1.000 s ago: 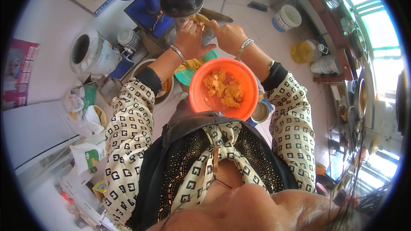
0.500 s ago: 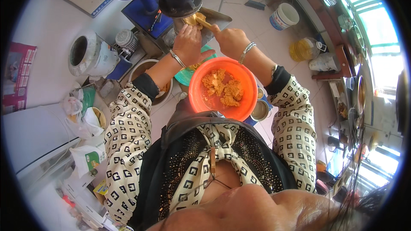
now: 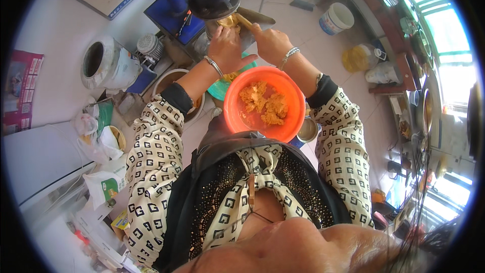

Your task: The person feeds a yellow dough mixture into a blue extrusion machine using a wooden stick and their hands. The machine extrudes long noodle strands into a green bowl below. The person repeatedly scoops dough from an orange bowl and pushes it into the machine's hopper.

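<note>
Two hands working at the dark round mouth of a blue machine (image 3: pixel 212 0): left hand (image 3: pixel 226 48) cupping, palm down, fingers curled over a lump of yellow-orange paste (image 3: pixel 228 21) at the opening; right hand (image 3: pixel 270 43) gripping a thin pale stick (image 3: pixel 243 20), its tip touching the same lump. Both wrists wearing metal bangles.

Sitting just below the hands, close against the body: a smooth round orange plastic bowl (image 3: pixel 288 126), holding crumbly, moist clumps of the same yellow-orange paste. Peeking out behind it, a teal plate (image 3: pixel 218 88). Lying beside the right sleeve, a small shiny metal cup (image 3: pixel 307 130).

Standing on the floor farther off: a white plastic bucket (image 3: pixel 337 18), a yellow translucent jug (image 3: pixel 359 58), and at the left a pale drum-shaped pot (image 3: pixel 103 65) with a dark, hollow opening.
</note>
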A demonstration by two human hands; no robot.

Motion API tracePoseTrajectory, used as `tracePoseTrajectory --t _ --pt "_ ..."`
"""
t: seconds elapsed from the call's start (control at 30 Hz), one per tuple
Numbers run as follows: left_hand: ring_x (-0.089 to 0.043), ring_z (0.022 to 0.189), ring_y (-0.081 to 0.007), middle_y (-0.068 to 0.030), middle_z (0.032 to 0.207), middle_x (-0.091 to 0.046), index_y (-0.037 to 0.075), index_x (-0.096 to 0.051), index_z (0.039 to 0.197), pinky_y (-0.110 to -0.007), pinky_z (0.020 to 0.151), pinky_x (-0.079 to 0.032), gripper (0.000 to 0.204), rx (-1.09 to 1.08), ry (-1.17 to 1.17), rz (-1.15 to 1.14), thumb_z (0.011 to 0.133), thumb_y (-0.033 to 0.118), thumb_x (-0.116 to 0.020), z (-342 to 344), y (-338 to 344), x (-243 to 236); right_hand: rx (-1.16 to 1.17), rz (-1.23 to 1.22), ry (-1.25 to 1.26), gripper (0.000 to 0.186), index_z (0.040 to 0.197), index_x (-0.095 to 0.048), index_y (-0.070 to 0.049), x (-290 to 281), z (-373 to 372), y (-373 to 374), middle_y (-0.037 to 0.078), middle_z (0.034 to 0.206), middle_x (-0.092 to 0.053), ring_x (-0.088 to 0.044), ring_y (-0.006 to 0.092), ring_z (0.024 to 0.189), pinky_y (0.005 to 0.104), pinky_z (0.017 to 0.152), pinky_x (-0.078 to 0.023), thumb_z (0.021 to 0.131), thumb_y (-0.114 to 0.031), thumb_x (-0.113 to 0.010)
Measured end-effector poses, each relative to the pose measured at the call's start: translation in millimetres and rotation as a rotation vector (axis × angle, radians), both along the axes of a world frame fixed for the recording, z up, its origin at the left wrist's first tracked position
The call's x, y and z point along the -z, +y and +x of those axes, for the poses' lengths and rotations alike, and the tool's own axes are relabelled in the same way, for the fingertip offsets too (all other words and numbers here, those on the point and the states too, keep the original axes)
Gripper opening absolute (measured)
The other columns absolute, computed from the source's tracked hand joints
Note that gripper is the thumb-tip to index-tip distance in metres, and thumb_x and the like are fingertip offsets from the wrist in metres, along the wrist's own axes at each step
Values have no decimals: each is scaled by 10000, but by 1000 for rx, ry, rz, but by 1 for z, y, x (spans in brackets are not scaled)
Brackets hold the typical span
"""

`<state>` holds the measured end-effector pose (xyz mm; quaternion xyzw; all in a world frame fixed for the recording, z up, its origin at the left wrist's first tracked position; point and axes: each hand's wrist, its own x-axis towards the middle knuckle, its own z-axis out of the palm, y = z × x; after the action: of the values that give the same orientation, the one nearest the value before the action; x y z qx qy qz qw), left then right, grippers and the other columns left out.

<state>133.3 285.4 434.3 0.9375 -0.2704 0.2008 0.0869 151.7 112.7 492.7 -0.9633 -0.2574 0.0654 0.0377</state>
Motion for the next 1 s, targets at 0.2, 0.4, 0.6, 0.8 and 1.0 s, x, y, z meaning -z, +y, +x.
tracePoseTrajectory --t 0.2,0.4,0.6,0.8,1.0 --pt "-504 1162 -304 -190 1176 -585 -64 -578 1180 -448 1010 -335 814 -36 42 142 786 648 -568 2 -3 -1 -66 -36 -22 668 1195 -457 96 1 -4 10 176 842 -688 -693 334 791 389 649 -555 745 -285 -771" --pt "-506 1172 -291 -156 1209 -575 -19 -563 1212 -590 984 -308 746 -132 45 125 813 612 -572 3 -2 -3 -50 -30 0 437 1215 -480 12 -13 -1 -2 175 835 -687 -690 339 802 407 663 -550 845 -174 -617" --pt "-503 1168 -292 -163 1181 -580 -37 -562 1152 -603 994 -308 703 -116 -70 -20 828 587 -574 -14 -1 11 -13 -3 48 448 1294 -462 -39 -28 -20 -11 173 824 -685 -689 337 792 420 654 -548 855 -108 -526" --pt "-544 1015 -286 -166 1009 -604 -48 -592 971 -492 936 -390 657 5 77 -8 789 583 -617 -18 2 2 -64 -50 33 541 1335 -415 17 -13 -12 -1 170 822 -685 -691 336 789 421 642 -546 842 -141 -572" --pt "-545 966 -267 -146 954 -593 -30 -595 934 -421 859 -408 629 11 -20 -10 779 578 -629 -12 6 4 -59 9 11 487 1321 -439 -38 -19 -8 -7 168 795 -677 -681 351 749 447 629 -536 850 -114 -542"
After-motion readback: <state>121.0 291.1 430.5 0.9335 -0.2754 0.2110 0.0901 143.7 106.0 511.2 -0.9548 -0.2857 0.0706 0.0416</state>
